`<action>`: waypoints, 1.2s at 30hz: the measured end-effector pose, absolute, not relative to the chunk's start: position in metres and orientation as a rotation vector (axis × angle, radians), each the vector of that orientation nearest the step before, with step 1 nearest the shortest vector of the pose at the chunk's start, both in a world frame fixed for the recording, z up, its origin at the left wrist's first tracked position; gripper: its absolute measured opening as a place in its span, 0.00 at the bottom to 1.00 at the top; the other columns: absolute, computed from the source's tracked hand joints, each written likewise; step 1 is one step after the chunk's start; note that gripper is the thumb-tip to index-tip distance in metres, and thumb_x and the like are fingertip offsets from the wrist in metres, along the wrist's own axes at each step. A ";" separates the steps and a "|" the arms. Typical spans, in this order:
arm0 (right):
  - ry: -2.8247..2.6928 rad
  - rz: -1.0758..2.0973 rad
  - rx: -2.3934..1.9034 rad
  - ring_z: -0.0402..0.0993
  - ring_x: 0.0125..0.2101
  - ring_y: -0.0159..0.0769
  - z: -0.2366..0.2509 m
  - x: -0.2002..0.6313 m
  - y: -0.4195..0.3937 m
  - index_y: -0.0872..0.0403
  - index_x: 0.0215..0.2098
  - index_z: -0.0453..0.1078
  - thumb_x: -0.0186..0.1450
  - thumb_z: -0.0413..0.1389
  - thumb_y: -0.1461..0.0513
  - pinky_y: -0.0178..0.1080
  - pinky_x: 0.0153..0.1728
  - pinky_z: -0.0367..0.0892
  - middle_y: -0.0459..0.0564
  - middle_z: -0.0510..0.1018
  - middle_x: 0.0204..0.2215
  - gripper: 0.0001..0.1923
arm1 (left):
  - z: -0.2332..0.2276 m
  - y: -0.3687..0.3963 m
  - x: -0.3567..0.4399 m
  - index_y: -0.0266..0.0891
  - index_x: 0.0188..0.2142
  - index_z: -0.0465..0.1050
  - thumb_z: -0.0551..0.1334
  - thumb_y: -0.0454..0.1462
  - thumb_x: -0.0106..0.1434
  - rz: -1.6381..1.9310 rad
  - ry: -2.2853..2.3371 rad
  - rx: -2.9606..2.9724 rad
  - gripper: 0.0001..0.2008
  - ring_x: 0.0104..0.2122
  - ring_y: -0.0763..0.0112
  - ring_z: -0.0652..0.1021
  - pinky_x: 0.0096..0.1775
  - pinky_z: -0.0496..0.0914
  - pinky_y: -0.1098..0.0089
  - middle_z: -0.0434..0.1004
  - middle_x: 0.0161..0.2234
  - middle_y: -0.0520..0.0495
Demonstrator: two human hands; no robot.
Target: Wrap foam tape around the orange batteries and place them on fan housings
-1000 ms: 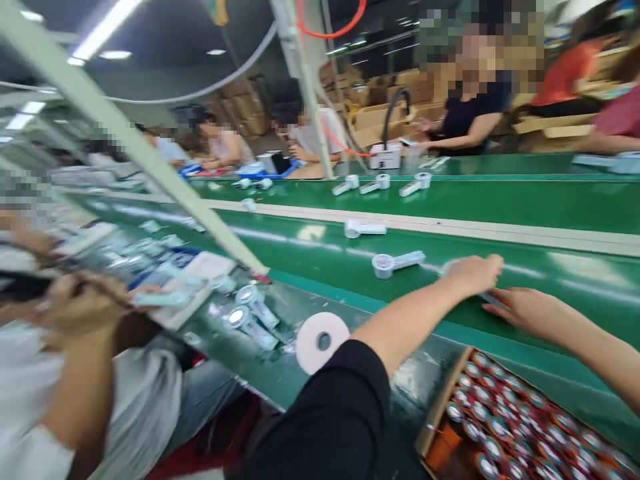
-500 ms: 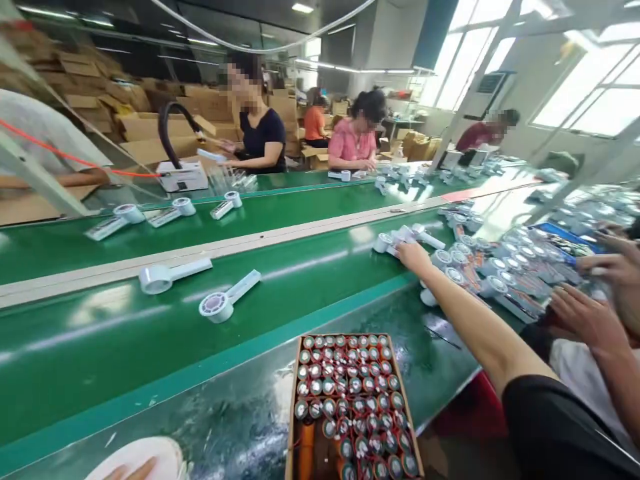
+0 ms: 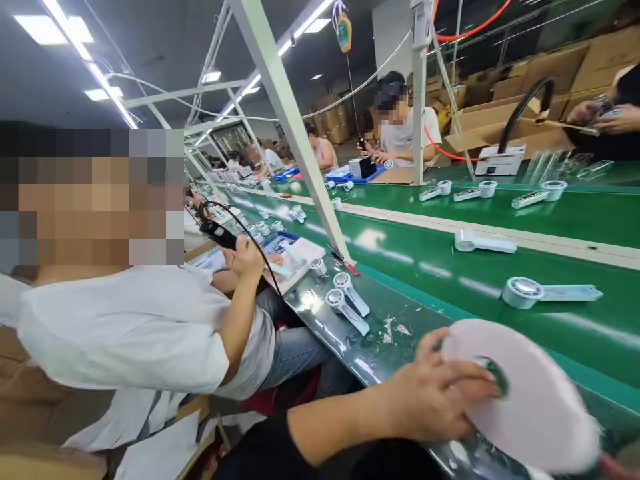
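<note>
Your left hand [image 3: 425, 400] grips the white tape roll [image 3: 525, 393] over the counter [image 3: 380, 353]; your right hand's probably out of frame.

Two white handheld fan housings [image 3: 545, 292] [image 3: 483, 243] lay on the green conveyor belt [image 3: 450, 273], two more [image 3: 347, 307] rested on the table [image 3: 370, 353] edge, and a seated co-worker in a white shirt [image 3: 145, 327] held a black tool [image 3: 217, 233].
</note>
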State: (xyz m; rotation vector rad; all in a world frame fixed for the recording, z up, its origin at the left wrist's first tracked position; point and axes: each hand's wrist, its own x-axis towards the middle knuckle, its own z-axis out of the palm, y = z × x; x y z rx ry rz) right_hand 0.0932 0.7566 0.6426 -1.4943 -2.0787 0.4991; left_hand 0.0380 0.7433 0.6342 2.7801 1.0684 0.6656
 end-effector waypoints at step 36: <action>-2.160 -0.012 -2.194 0.70 0.49 0.51 0.649 0.310 0.714 0.54 0.39 0.82 0.67 0.61 0.49 0.48 0.44 0.68 0.61 0.76 0.48 0.17 | 0.584 0.725 0.069 0.45 0.61 0.66 0.63 0.31 0.65 0.825 1.057 2.343 0.26 0.65 0.52 0.66 0.59 0.74 0.49 0.72 0.58 0.42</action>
